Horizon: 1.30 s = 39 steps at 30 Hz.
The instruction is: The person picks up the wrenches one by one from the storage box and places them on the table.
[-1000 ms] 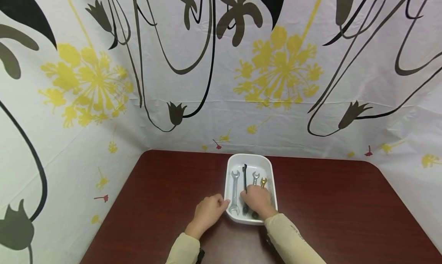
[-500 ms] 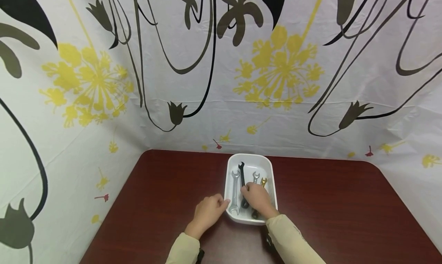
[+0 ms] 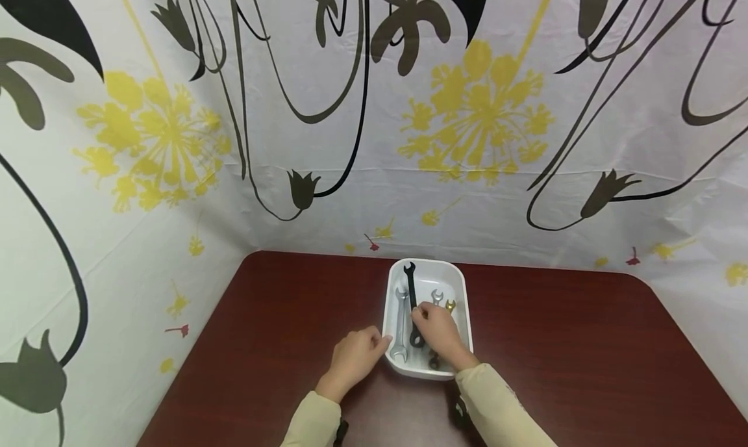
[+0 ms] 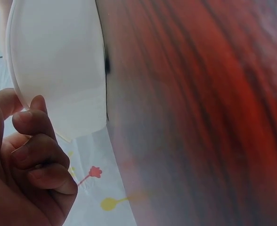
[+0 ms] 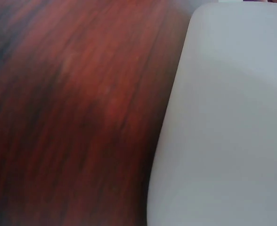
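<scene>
On the table stands a white tray (image 3: 434, 279) with wrenches lying lengthwise in it. My right hand (image 3: 438, 331) reaches over its right side and pinches a black wrench (image 3: 411, 290) near the middle; the wrench's open end lies at the tray's far rim. To its left is a large silver wrench (image 3: 400, 323). A smaller silver wrench (image 3: 437, 296) and a gold one (image 3: 450, 305) are partly hidden beneath my right hand. My left hand (image 3: 355, 359) holds the tray's left rim; in the left wrist view its curled fingers (image 4: 40, 155) lie against the outer wall.
The dark red table (image 3: 555, 343) extends around the tray. Behind it hangs a white cloth (image 3: 350, 135) with printed flowers. The tray's outer wall (image 5: 228, 117) fills much of the right wrist view, where my right hand is hidden.
With my right hand on it, the black wrench has slid toward the tray's far rim and tilted slightly left. My left hand has stayed at the rim. The head view has shifted slightly.
</scene>
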Available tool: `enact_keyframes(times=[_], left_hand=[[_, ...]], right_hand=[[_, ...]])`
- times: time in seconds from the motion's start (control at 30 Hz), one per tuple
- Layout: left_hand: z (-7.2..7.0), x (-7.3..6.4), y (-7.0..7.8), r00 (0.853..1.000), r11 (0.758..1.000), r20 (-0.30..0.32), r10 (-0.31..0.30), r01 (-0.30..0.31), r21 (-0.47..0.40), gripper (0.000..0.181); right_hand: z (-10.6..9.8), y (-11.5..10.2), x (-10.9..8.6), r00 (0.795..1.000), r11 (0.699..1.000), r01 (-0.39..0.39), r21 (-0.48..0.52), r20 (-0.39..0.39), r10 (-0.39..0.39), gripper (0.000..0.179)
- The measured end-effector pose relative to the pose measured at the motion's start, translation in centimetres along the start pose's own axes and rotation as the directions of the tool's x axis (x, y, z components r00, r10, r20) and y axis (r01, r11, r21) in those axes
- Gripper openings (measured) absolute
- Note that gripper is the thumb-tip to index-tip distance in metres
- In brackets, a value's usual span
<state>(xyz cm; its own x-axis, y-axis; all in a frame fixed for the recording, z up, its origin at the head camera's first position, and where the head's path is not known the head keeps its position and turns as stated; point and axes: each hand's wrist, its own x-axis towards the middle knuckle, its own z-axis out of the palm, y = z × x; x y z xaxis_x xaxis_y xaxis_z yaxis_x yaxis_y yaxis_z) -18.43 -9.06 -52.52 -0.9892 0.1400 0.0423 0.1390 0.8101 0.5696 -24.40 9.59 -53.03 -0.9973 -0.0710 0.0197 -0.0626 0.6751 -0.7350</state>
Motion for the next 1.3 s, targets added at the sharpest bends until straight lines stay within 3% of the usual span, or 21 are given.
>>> enact_keyframes(times=[0.27, 0.6, 1.03, 1.3], left_hand=[[0.2, -0.1, 0.1, 1.0, 1.0, -0.004, -0.002, 0.002, 0.006, 0.028], [-0.2, -0.1, 0.0, 1.0, 1.0, 0.003, -0.009, 0.009, 0.012, 0.029], [0.0, -0.2, -0.3, 1.0, 1.0, 0.006, -0.022, 0.022, -0.012, 0.028], [-0.1, -0.1, -0.2, 1.0, 1.0, 0.007, -0.013, 0.013, -0.024, 0.028]], right_hand=[[-0.9, -0.2, 0.1, 0.997, 0.998, 0.027, 0.052, -0.068, -0.024, 0.024], [-2.5, -2.2, 0.0, 0.997, 0.989, 0.035, 0.146, -0.078, -0.024, 0.023], [-5.1, -2.5, -0.1, 0.999, 0.973, 0.005, 0.232, -0.043, 0.005, 0.025], [-7.6, -1.5, -0.5, 1.0, 0.983, 0.011, 0.183, -0.015, -0.008, 0.025]])
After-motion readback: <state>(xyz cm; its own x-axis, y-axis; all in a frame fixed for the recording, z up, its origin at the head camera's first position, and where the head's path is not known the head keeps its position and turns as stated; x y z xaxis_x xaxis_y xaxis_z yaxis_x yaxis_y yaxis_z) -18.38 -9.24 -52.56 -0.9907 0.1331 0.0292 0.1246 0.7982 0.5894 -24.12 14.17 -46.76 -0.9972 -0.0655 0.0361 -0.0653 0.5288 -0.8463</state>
